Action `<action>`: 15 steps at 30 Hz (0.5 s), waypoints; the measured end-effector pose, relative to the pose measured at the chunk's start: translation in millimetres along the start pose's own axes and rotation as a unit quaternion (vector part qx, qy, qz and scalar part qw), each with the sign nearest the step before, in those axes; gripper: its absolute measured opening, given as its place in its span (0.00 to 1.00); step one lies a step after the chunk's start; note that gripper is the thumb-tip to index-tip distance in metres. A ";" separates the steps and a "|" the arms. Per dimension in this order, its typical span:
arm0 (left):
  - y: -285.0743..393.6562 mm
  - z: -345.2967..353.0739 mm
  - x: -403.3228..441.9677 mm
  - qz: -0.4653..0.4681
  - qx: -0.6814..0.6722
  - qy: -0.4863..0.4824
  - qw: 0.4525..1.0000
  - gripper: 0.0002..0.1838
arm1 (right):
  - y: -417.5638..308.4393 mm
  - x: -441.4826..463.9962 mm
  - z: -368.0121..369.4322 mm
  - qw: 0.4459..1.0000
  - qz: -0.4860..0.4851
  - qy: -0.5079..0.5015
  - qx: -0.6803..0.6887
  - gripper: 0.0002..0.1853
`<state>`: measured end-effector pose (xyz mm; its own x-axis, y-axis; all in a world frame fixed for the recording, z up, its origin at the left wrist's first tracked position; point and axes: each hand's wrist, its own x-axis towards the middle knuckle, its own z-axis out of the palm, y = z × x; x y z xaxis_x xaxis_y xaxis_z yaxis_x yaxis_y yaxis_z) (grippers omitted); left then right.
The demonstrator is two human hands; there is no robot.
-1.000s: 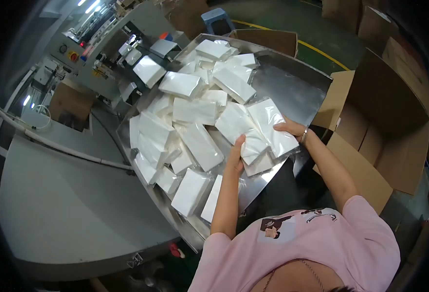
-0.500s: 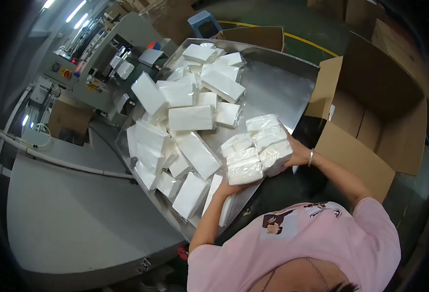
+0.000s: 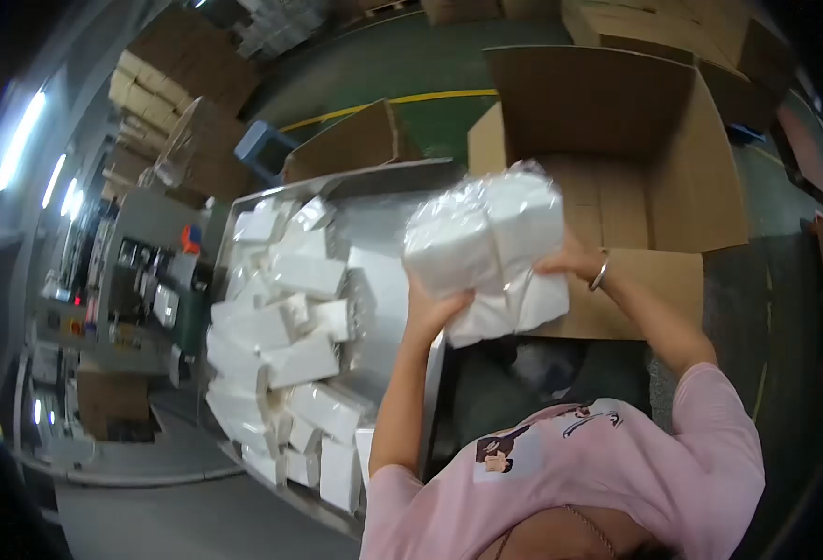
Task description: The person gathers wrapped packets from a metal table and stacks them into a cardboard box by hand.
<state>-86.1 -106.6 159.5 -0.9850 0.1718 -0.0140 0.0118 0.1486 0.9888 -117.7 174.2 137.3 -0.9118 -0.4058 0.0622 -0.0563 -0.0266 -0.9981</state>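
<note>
Between my two hands is a block of several white packs in clear plastic film (image 3: 486,252), stacked together and held up in front of me. My left hand (image 3: 435,303) grips its left side, thumb across the near face. On the right side my right hand (image 3: 565,261) is closed around the block, with a bracelet at the wrist. The block hangs between the metal tray table (image 3: 383,308) and an open cardboard box (image 3: 617,201), partly covering the box's left flap. What the packs contain is not plain; they look like white paper tissues.
Many loose white packs (image 3: 304,359) lie heaped on the left of the metal table. Behind it stand another cardboard box (image 3: 346,145) and a blue stool (image 3: 264,149). Grey machinery (image 3: 150,243) is at the left. The box's near flap (image 3: 635,294) is folded outward.
The view has turned to the right. Both hands have lifted the block of packs off the table edge and carried it toward the open cardboard box, tilting it.
</note>
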 end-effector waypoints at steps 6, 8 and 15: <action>22.1 140.4 167.2 0.060 -0.079 -0.074 0.992 0.63 | 33.6 7.2 -173.8 0.964 0.025 0.264 -0.029 0.63; -50.6 174.3 231.1 0.112 0.051 -0.030 0.992 0.63 | 63.6 18.3 -214.7 0.952 -0.010 0.301 -0.047 0.63; -210.1 259.1 306.8 -0.215 0.252 -0.038 0.943 0.64 | 237.3 51.6 -273.9 0.870 0.240 0.370 -0.218 0.67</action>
<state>-346.2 167.3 -91.0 -0.9030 0.0562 -0.4260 -0.2864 0.6605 0.6941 -289.5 397.2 -96.7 -0.8757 0.4301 -0.2197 0.4024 0.3981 -0.8244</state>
